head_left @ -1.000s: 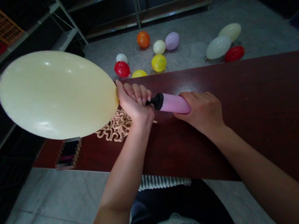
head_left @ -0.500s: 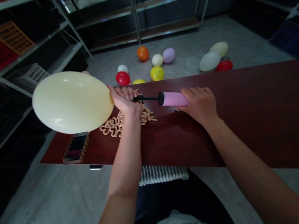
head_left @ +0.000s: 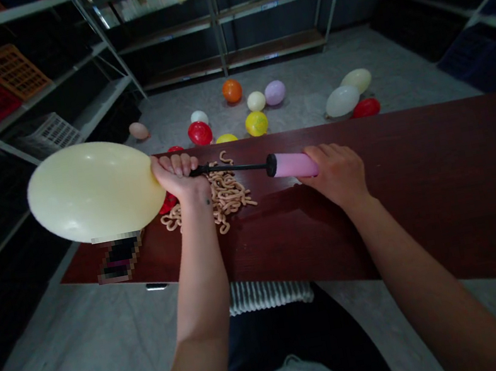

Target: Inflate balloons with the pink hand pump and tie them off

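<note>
"Where's the balloon [head_left: 95, 190]?"

"Left of the pump [head_left: 295, 165]; my left hand [head_left: 183, 177] clasps its neck end and one pump end, my right hand [head_left: 338, 174] the other. A slack pinch could free it; overfilling might burst it."

"Around?"

"Left of the pump, curly pieces [head_left: 229, 196] on the surface [head_left: 443, 176]; beyond it, floor [head_left: 305, 116] and shelves [head_left: 283, 45]."

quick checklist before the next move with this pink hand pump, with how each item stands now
1. Left hand gripping at the neck of the pale yellow balloon: ok
2. Right hand around the pink pump barrel: ok
3. Black pump rod showing outside the barrel: ok
4. Balloon neck sealed on the nozzle: cannot tell, left hand covers it
5. Phone well back from the near table edge: not ok
</note>
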`<state>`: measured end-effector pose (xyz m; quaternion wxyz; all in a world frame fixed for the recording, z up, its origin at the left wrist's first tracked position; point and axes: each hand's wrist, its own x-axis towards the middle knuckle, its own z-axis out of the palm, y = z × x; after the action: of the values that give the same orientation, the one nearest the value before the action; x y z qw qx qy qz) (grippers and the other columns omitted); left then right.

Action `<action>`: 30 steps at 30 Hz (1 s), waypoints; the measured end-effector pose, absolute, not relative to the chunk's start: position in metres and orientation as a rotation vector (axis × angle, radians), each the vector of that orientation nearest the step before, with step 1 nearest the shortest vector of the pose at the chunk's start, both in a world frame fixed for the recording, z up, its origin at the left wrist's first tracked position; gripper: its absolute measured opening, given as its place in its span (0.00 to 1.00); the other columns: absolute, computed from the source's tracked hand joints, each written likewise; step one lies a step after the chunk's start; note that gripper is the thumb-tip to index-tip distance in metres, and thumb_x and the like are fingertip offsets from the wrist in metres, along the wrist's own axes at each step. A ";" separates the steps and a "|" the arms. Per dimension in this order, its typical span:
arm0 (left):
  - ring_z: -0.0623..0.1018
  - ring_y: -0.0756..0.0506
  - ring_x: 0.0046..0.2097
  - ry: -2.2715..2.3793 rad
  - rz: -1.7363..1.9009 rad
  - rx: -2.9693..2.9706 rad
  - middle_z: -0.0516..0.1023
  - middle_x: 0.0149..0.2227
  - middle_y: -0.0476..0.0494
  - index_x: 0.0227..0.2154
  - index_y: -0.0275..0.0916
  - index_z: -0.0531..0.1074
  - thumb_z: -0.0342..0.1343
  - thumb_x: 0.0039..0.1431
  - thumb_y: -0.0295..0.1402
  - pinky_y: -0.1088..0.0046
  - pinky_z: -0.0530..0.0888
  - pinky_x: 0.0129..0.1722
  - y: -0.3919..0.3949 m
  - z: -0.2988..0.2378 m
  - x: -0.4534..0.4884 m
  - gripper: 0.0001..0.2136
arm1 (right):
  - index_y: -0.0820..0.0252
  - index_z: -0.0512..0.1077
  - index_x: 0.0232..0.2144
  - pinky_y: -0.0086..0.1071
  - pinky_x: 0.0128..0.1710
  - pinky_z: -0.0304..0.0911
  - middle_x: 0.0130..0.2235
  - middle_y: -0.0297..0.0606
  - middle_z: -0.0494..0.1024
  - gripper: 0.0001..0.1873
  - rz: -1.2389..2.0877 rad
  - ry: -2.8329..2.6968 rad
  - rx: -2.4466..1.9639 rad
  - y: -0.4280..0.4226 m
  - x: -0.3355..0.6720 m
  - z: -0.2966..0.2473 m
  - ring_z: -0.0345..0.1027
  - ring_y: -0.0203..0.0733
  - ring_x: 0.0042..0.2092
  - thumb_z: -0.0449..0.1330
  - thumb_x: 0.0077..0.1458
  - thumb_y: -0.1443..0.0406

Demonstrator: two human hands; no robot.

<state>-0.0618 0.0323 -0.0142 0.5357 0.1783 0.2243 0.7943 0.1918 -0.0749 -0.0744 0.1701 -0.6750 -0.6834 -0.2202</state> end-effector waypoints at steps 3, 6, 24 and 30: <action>0.47 0.54 0.15 0.554 1.918 0.442 0.42 0.14 0.57 0.17 0.38 0.43 0.39 0.70 0.34 0.76 0.51 0.18 0.029 -0.009 -0.062 0.23 | 0.59 0.70 0.45 0.37 0.38 0.52 0.39 0.42 0.76 0.21 -0.598 -1.963 -1.920 -0.075 0.189 -0.072 0.66 0.47 0.41 0.60 0.52 0.53; 0.47 0.55 0.15 0.576 1.920 0.440 0.42 0.14 0.56 0.16 0.38 0.43 0.40 0.70 0.35 0.76 0.51 0.18 0.025 -0.003 -0.059 0.24 | 0.58 0.70 0.44 0.37 0.37 0.52 0.38 0.42 0.76 0.20 -0.571 -1.976 -1.927 -0.076 0.187 -0.069 0.66 0.47 0.40 0.59 0.53 0.53; 0.46 0.53 0.14 0.528 1.699 0.514 0.43 0.13 0.56 0.14 0.40 0.49 0.42 0.70 0.43 0.74 0.50 0.14 0.000 -0.020 0.006 0.27 | 0.59 0.71 0.41 0.35 0.33 0.52 0.36 0.41 0.78 0.19 -0.322 -1.942 -1.858 -0.074 0.156 -0.075 0.69 0.45 0.36 0.61 0.50 0.54; 0.47 0.53 0.15 0.559 1.703 0.479 0.43 0.13 0.56 0.15 0.39 0.53 0.43 0.70 0.39 0.74 0.51 0.15 0.007 -0.018 -0.003 0.25 | 0.58 0.71 0.43 0.35 0.35 0.52 0.37 0.40 0.78 0.19 -0.361 -1.948 -1.815 -0.066 0.153 -0.079 0.68 0.45 0.38 0.59 0.52 0.55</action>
<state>-0.0029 0.0070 -0.0179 0.5997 0.2067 0.2410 0.7345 0.1530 -0.0658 -0.0789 0.2252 -0.6582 -0.7063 -0.1309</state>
